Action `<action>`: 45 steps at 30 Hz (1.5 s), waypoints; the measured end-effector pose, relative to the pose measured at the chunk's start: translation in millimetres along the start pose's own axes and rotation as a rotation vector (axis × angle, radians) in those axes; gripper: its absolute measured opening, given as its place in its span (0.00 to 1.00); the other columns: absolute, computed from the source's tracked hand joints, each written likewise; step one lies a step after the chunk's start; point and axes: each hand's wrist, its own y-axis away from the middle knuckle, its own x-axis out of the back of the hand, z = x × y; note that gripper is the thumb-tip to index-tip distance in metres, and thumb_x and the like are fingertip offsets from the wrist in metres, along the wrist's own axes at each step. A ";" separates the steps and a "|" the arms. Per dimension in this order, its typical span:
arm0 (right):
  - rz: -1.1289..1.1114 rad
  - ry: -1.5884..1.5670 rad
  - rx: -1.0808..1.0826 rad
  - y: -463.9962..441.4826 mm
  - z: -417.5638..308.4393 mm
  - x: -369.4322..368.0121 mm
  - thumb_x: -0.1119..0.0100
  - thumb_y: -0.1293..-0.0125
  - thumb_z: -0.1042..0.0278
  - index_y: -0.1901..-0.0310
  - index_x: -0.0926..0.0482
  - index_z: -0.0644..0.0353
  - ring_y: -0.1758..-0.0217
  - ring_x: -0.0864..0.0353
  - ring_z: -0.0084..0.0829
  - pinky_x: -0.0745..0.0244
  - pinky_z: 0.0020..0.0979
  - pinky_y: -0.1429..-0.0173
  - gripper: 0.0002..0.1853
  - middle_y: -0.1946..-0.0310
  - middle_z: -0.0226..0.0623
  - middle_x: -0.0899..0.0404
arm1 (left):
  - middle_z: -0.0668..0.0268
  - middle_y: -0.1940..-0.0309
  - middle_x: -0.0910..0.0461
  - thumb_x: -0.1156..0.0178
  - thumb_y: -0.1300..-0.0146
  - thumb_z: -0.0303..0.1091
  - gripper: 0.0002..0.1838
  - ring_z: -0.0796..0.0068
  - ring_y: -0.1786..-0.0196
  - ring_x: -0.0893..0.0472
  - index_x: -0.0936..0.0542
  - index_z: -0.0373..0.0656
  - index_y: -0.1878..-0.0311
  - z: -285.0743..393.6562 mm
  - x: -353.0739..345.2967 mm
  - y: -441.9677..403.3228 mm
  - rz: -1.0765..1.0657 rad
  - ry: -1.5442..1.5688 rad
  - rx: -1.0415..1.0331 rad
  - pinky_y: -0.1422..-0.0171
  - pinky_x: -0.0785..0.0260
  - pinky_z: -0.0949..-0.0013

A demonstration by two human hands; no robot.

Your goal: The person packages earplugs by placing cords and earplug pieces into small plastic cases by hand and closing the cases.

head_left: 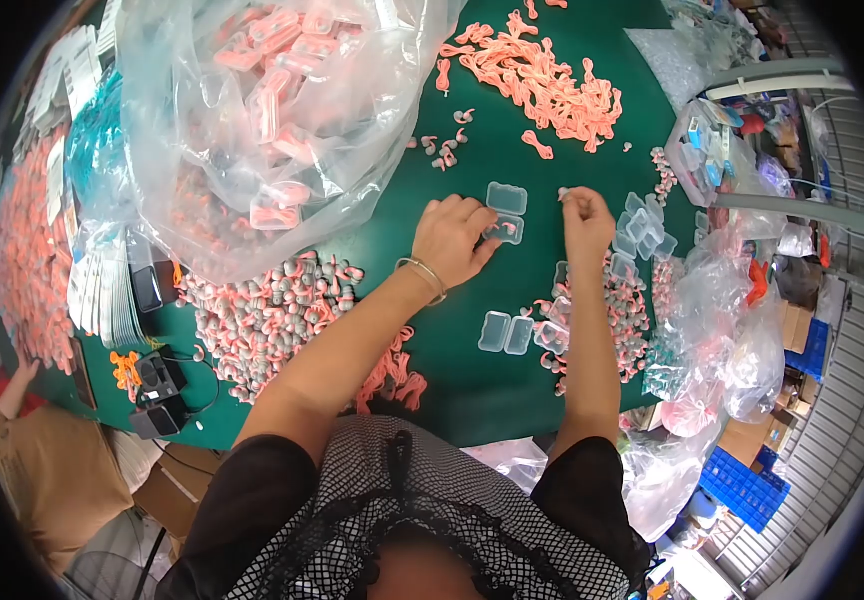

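My left hand (455, 238), with a bracelet at the wrist, is at an open clear plastic case (507, 199) on the green table. Its fingers are closed at the case's lower half, where a small pink and grey piece shows between them. To the right, my right hand (588, 222) is raised with its fingertips pinched on a small pale piece (563, 191). Another open clear case (505, 333) lies nearer to me. Small pink and grey pieces form a large pile (272, 320) at the left and a smaller pile (627, 320) beneath my right forearm.
A big clear bag (382, 110) of filled cases stands at the back left. Coral cords (542, 80) are heaped at the back. Empty clear cases (644, 228) lie right of my right hand. Plastic bags (722, 330) line the right edge. Another person's hand (22, 375) shows far left.
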 end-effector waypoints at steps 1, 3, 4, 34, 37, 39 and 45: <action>0.059 0.145 0.024 -12.1 8.4 1.8 0.37 0.40 0.74 0.63 0.18 0.61 0.70 0.18 0.22 0.24 0.25 0.62 0.05 0.73 0.32 0.16 | 0.69 0.66 0.23 0.29 0.51 0.37 0.16 0.63 0.62 0.25 0.21 0.48 0.59 -0.7 -0.1 -0.7 0.006 -0.010 -0.004 0.58 0.38 0.60; 0.157 0.302 0.060 -39.7 16.7 10.4 0.36 0.42 0.70 0.64 0.18 0.58 0.70 0.17 0.27 0.23 0.28 0.61 0.05 0.73 0.33 0.16 | 0.69 0.66 0.22 0.29 0.51 0.37 0.17 0.63 0.61 0.25 0.21 0.48 0.57 -1.1 -0.7 -2.8 0.001 -0.003 0.004 0.58 0.38 0.59; 0.239 0.457 0.077 -51.1 21.6 18.8 0.36 0.43 0.67 0.65 0.17 0.56 0.70 0.16 0.31 0.22 0.31 0.61 0.06 0.74 0.34 0.16 | 0.69 0.66 0.22 0.29 0.51 0.37 0.18 0.63 0.61 0.25 0.21 0.48 0.56 0.1 -1.5 -1.1 -0.020 -0.001 0.032 0.57 0.38 0.59; -0.463 0.368 0.801 23.1 -46.7 -9.4 0.34 0.45 0.73 0.65 0.19 0.56 0.57 0.23 0.37 0.31 0.38 0.51 0.05 0.64 0.29 0.20 | 0.69 0.67 0.24 0.29 0.50 0.40 0.21 0.64 0.61 0.26 0.21 0.49 0.52 1.4 1.7 -3.8 -0.040 -0.003 0.049 0.58 0.39 0.60; -0.492 0.413 0.828 22.7 -51.1 -6.9 0.35 0.44 0.72 0.64 0.18 0.56 0.55 0.24 0.38 0.32 0.39 0.49 0.06 0.62 0.30 0.21 | 0.69 0.67 0.24 0.30 0.49 0.40 0.19 0.64 0.61 0.25 0.21 0.50 0.53 0.6 0.5 -2.6 -0.036 -0.009 0.034 0.58 0.39 0.60; -0.511 0.394 0.823 19.0 -52.9 -9.5 0.35 0.43 0.72 0.62 0.19 0.56 0.54 0.24 0.39 0.32 0.40 0.49 0.07 0.61 0.32 0.21 | 0.69 0.67 0.24 0.30 0.49 0.40 0.19 0.64 0.61 0.25 0.20 0.50 0.54 -1.4 0.6 -2.5 -0.025 -0.025 0.009 0.58 0.39 0.60; -0.440 0.396 0.650 4.5 -38.0 -16.5 0.36 0.44 0.76 0.53 0.22 0.58 0.58 0.23 0.41 0.28 0.39 0.52 0.15 0.57 0.39 0.23 | 0.69 0.67 0.24 0.30 0.49 0.40 0.19 0.64 0.61 0.25 0.21 0.49 0.54 -2.5 -0.7 -1.3 -0.009 -0.029 -0.008 0.58 0.39 0.60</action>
